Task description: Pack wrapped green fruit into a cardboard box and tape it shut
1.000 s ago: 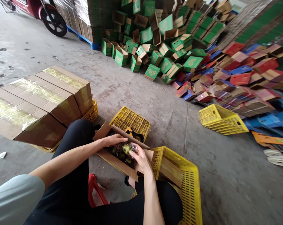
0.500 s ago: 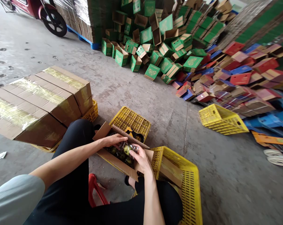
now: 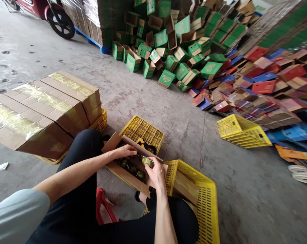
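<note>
A wrapped green fruit is over the open carton, the right hand closed around it. The left hand is loosely bent nearby; from here I can't tell whether it pinches anything. A yellow crate stands just beside.

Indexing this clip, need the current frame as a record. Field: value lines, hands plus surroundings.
right hand: holding a wrapped green item
left hand: above the carton, fingers curled; grip unclear
open carton: flaps spread, between the knees
carton contents: more dark green items, count unclear
person's left: three taped cartons side by side
person's right: yellow crate with cardboard inside
background: loose heaps of green boxes and red and blue boxes
</note>
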Demonstrator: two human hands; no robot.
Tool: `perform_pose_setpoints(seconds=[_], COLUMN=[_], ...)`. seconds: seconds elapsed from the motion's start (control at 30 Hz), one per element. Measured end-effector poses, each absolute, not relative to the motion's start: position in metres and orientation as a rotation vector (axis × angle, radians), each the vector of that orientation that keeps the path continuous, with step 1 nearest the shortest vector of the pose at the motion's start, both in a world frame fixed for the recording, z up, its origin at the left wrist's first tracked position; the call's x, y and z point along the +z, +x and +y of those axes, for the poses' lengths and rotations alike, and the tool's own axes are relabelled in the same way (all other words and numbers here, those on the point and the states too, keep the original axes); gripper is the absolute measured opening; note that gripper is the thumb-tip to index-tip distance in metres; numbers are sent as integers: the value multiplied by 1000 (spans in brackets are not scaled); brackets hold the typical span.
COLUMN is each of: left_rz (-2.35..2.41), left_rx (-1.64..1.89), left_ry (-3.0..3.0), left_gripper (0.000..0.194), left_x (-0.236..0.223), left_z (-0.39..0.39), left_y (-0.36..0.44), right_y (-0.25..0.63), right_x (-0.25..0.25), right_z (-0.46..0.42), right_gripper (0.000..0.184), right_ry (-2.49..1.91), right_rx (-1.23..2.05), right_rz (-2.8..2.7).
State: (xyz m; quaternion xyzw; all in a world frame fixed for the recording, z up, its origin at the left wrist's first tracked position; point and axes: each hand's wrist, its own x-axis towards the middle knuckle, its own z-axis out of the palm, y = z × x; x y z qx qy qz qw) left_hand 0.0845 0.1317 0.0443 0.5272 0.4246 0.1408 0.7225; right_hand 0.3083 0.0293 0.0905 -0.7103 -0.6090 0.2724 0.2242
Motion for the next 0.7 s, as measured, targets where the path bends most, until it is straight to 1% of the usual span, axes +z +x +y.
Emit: perform_pose_setpoints(seconds=[0.1, 0.2, 0.3, 0.4, 0.57, 0.63, 0.7], left_rz=[896, 916, 987, 1060, 1074, 1070, 1055], left_rx=[317, 306, 351, 359, 353, 359, 361], left_ry=[1325, 1552, 1746, 1856, 1903, 1904, 1898], left_gripper=[58, 55, 49, 35, 8, 3, 5], left_x=[40, 34, 27, 23, 26, 31, 39], left_z=[132, 130, 127, 126, 128, 130, 131], left_y=[84, 84, 84, 85, 83, 83, 84], right_y=[310, 307, 304, 301, 294, 293, 294], right_x=[80, 68, 62, 61, 57, 55, 55], right_z=[27, 23, 23, 24, 26, 26, 27], right_gripper=[35, 41, 45, 41, 32, 33, 35], right_ry=[-1941, -1951, -2007, -2055, -1986, -1986, -2001], right_rx=[597, 587, 546, 505, 795, 848, 851], right_rz=[-1843, -1939, -1963, -1916, -1751, -1704, -1658])
